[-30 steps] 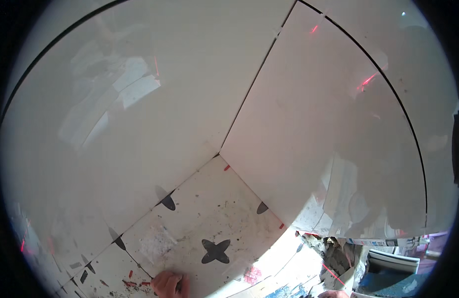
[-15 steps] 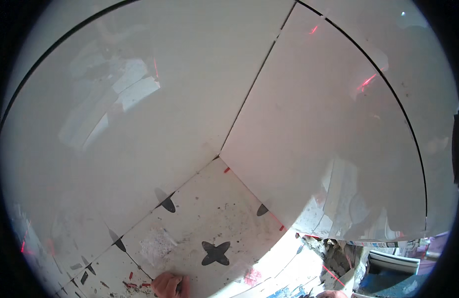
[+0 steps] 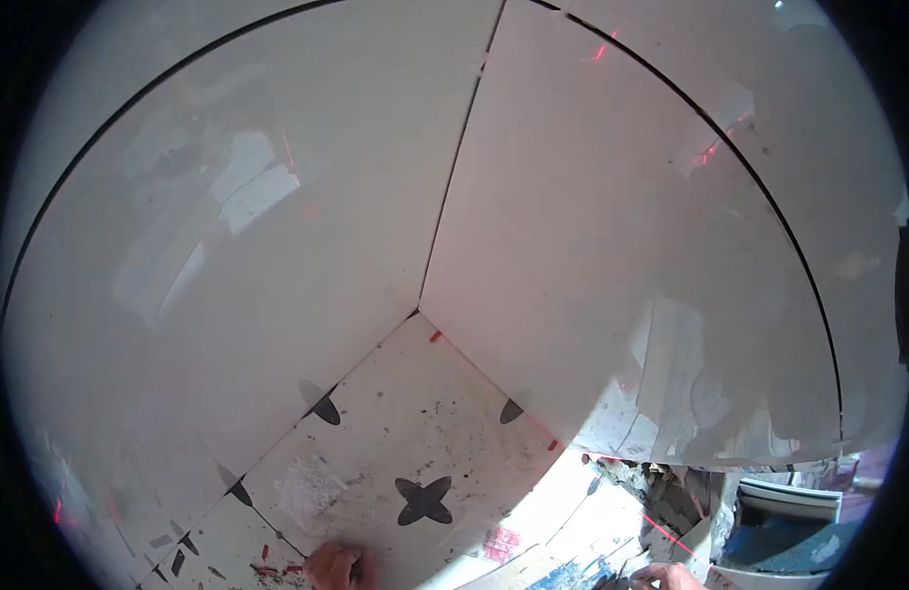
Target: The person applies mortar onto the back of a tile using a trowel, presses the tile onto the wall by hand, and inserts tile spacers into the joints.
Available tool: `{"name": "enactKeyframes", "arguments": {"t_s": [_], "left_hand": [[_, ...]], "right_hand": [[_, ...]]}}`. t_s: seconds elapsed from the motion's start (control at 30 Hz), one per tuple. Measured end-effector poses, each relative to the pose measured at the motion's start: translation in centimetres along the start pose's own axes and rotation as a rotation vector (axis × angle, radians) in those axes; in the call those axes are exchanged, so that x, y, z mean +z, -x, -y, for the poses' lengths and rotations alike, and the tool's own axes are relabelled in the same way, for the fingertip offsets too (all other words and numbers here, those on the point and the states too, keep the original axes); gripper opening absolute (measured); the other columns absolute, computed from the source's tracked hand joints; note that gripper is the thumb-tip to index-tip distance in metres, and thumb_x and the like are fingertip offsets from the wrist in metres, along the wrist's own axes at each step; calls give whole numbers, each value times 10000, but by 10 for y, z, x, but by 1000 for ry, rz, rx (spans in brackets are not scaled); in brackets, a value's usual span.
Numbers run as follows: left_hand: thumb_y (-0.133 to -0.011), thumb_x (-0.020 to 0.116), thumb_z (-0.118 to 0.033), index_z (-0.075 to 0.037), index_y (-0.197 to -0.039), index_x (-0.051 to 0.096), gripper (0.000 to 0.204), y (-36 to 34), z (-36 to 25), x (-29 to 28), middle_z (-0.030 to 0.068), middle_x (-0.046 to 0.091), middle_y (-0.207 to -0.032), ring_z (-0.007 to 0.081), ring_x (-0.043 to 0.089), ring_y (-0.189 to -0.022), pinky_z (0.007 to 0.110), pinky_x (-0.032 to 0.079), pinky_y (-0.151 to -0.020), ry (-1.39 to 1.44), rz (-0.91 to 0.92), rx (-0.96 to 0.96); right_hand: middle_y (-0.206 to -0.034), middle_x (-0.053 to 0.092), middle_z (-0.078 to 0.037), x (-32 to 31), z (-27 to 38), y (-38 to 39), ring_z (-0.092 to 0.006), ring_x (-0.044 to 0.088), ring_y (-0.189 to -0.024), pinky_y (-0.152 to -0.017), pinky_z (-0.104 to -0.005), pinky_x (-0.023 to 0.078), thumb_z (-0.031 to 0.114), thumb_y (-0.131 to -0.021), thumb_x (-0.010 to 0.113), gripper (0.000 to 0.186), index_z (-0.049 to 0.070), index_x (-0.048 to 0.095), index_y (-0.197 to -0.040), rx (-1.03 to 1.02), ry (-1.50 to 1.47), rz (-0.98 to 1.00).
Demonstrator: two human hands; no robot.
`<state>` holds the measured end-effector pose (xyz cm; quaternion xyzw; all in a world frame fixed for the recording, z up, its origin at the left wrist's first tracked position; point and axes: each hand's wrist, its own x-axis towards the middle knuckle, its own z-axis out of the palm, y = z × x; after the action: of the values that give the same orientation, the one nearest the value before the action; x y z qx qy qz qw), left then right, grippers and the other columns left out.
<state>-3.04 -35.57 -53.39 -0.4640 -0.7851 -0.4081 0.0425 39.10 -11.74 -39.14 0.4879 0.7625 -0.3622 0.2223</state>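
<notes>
My left hand (image 3: 333,567) is at the lower edge, resting low over the pale floor tiles (image 3: 405,393). Its fingers are curled in, and whatever they may hold is hidden. Right beside it lie several small red plastic pieces (image 3: 267,571), like tile wedges. Farther right, my right hand (image 3: 668,576) shows only in part at the bottom edge, with bent fingers. I cannot make out anything in its grip. It is near sunlit floor with blue smears (image 3: 572,575).
Large glossy wall tiles (image 3: 277,344) meet at a corner ahead, with dark joints between them. Single red wedges (image 3: 436,336) sit along the right wall's base. Broken rubble (image 3: 671,492) and a blue-and-white container (image 3: 789,536) stand at the lower right. Red laser lines (image 3: 668,534) cross there.
The view has turned slightly, so the wall corner sits farther left. My right hand has come up further into view at the bottom edge. My left hand stays in nearly the same place.
</notes>
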Motion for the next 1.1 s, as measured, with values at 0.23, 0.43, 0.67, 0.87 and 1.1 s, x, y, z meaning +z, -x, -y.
{"name": "enactKeyframes", "arguments": {"t_s": [0.23,0.43,0.67,0.87,1.1], "left_hand": [[-896,728,-20,-24,-794,602,162,1,-1,1,123,576,-655,276,520,-495,367,434,-453,-12,4,5],[-910,719,-41,-24,-799,608,158,-5,-5,1,125,584,-659,276,530,-499,368,433,-446,-6,1,-9],[-910,721,-47,-16,-804,609,157,5,0,1,126,593,-669,274,534,-501,367,431,-445,-33,11,-6],[-905,721,-43,-18,-817,620,137,8,2,2,127,595,-676,278,540,-514,370,431,-454,-26,25,1],[-885,731,-34,-24,-823,610,137,8,3,6,119,584,-670,276,531,-517,382,425,-460,-45,-25,10]], "right_hand": [[-840,723,-162,5,-11,-1,-288,689,-691,-611,-394,537,192,-967,725,170,22,728,-962,-127,6,-55],[-846,726,-162,14,-26,-3,-267,690,-691,-617,-377,538,196,-967,723,188,11,737,-1002,-76,-52,-51],[-815,703,-140,14,-24,-3,-266,662,-669,-621,-382,540,213,-975,712,190,34,711,-1041,-77,-15,-34],[-830,708,-143,13,-23,-3,-278,671,-678,-628,-394,542,223,-968,721,196,45,715,-1050,-87,-53,-34],[-863,716,-144,14,-27,-4,-294,683,-702,-626,-403,540,234,-959,737,190,63,718,-1040,-160,-22,-97]]}}
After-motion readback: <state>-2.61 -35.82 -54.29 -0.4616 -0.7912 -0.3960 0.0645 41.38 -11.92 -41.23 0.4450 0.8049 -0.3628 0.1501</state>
